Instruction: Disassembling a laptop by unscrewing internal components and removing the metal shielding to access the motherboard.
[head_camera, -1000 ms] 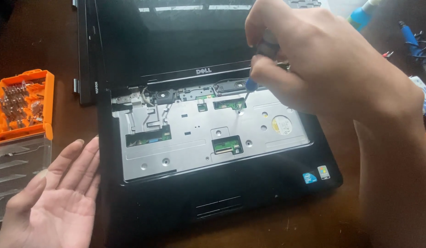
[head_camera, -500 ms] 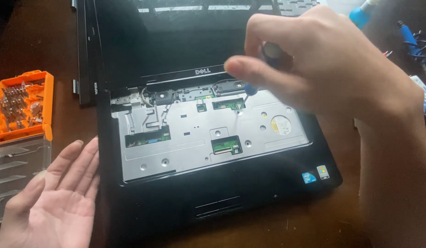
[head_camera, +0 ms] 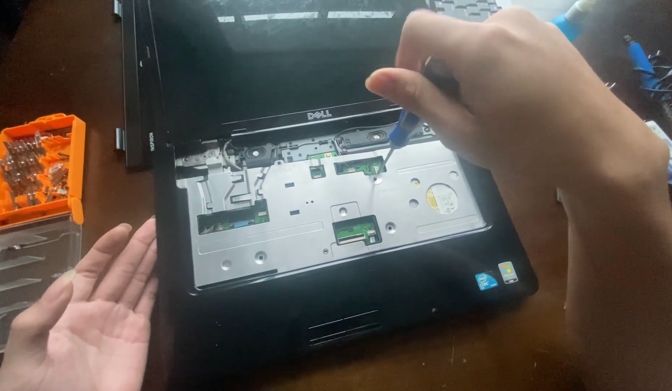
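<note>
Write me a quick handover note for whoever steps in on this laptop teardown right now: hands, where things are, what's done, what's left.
Right hand: gripping a blue-shafted screwdriver, tip down on the silver metal plate near its upper edge, by a small green board opening.
Left hand: open, palm up, holding nothing, resting beside the laptop at its left front corner.
Things: orange bit case with its clear lid open, on the table to the left.
Done: keyboard is off, plate and boards exposed.
Left: the plate is in place; whether the screw under the tip is loose cannot be told.
</note>
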